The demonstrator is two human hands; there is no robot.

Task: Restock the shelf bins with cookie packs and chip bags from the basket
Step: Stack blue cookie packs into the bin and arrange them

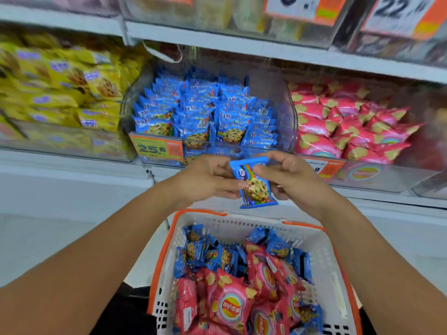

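A shopworker restocks a snack aisle, both hands raised at the middle of the frame over a white basket (321, 247) with orange rim. The left hand (208, 177) and right hand (292, 175) together hold one blue cookie pack (254, 187), fingers (262, 170) of each pinched on its edges, the pack upright and just in front of the shelf's lower lip. It has not yet gone into a bin.

Directly above the hands, the clear bin of blue cookie packs (205, 112) looks well filled, rows standing on end behind an orange price tag (157, 148). To its right, the bin of pink chip bags (346, 124) is heaped fairly high. At upper left, a bin of yellow packs (60, 88) sits blurred.

The job appears far from finished. The basket, at the bottom of the frame, still carries a good load: blue cookie packs in the basket (208, 255) piled along its far side and left, and pink chip bags in the basket (229, 308) filling the near half. Judging by that, many trips remain, and the chips look barely started, though how much each bin can still take is hard to tell.
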